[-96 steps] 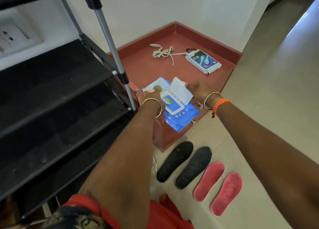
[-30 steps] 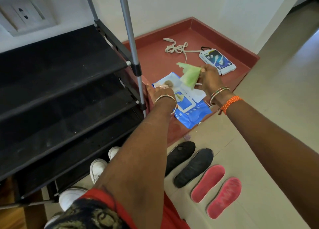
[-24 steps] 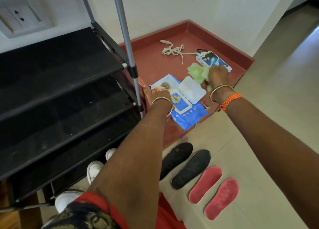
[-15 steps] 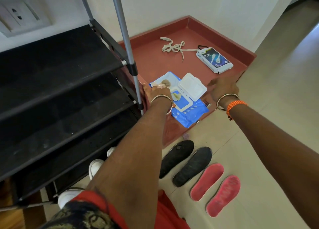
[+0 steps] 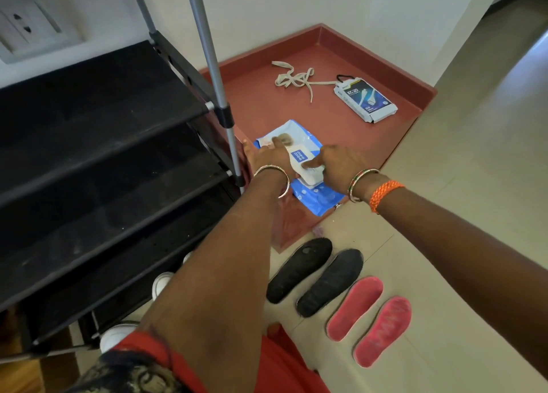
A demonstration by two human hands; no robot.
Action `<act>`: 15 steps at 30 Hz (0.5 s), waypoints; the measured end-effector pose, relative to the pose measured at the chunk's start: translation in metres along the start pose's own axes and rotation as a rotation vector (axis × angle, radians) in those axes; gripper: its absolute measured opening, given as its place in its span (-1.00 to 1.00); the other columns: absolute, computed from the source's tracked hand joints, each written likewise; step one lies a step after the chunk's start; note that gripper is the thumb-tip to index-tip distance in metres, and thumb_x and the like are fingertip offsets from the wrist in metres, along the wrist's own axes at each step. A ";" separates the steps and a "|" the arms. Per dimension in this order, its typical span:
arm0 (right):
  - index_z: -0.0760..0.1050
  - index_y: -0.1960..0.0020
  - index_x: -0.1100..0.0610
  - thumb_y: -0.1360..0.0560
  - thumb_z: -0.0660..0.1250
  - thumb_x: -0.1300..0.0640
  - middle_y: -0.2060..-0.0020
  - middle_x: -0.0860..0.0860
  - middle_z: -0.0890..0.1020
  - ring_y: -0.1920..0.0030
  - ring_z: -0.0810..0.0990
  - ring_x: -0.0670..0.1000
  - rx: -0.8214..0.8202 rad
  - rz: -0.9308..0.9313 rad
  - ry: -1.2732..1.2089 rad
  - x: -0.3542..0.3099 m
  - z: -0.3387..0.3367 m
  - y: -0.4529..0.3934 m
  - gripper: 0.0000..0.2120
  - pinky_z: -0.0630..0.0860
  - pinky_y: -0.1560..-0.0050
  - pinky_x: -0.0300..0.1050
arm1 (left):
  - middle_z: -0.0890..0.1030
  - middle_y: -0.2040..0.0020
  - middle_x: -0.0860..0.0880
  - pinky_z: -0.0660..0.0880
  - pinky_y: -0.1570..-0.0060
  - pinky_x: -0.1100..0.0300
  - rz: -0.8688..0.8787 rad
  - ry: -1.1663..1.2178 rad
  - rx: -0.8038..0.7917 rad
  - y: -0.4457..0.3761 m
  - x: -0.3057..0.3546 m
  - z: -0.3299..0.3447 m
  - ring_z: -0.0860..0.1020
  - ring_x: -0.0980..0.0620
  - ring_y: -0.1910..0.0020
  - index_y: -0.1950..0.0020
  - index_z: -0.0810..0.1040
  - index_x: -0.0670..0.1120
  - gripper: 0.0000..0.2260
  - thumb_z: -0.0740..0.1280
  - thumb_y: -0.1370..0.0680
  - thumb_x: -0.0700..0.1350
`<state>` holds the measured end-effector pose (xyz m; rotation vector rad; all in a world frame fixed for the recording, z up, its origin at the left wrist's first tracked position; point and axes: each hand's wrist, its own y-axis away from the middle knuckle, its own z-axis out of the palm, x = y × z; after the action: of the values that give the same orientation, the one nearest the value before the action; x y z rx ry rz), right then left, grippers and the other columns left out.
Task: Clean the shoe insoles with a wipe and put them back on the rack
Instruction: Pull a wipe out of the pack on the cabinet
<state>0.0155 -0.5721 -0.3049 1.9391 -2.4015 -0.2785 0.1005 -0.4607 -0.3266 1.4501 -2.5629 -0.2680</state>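
Beside the empty black rack (image 5: 98,143), four insoles (image 5: 335,286) lie untouched on the near floor, none visibly wiped or shelved. On the red ledge (image 5: 341,132), your left hand (image 5: 271,160) steadies the wipes pack (image 5: 317,192) with straight fingers while your right hand (image 5: 335,163) presses its lid shut, index extended; no wipe is visible.
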 end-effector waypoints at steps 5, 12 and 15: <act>0.31 -0.41 -0.13 -0.55 0.19 0.22 -0.18 0.07 0.49 -0.18 0.49 0.17 -0.048 -0.068 0.208 -0.010 -0.004 0.009 -0.52 0.38 0.07 -0.04 | 0.52 -0.29 -0.02 -0.25 -0.42 -0.17 0.069 0.061 0.001 0.000 -0.005 -0.004 0.43 -0.05 -0.31 -0.37 0.38 0.01 -0.64 0.15 -0.56 -0.12; 0.33 -0.40 -0.03 -0.57 0.16 0.18 -0.20 0.08 0.47 -0.15 0.52 0.18 -0.082 -0.047 0.266 -0.019 0.001 0.014 -0.59 0.44 0.00 -0.03 | 0.17 -0.53 -0.04 -0.23 -0.42 -0.22 0.113 -0.131 -0.068 0.009 -0.003 -0.015 0.26 -0.06 -0.45 -0.40 0.38 0.16 -0.61 0.08 -0.61 -0.13; 0.23 -0.46 -0.07 -0.55 0.18 0.18 -0.19 0.11 0.47 -0.14 0.51 0.19 -0.133 -0.005 0.216 -0.018 0.004 0.018 -0.50 0.45 -0.01 -0.02 | 0.05 -0.56 -0.05 -0.22 -0.43 -0.23 0.102 -0.225 -0.118 0.009 -0.003 -0.021 0.16 -0.14 -0.49 -0.45 0.29 0.18 -0.59 0.09 -0.61 -0.08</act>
<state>0.0016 -0.5508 -0.3045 1.8168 -2.1850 -0.2108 0.0998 -0.4548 -0.3043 1.3102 -2.7309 -0.5875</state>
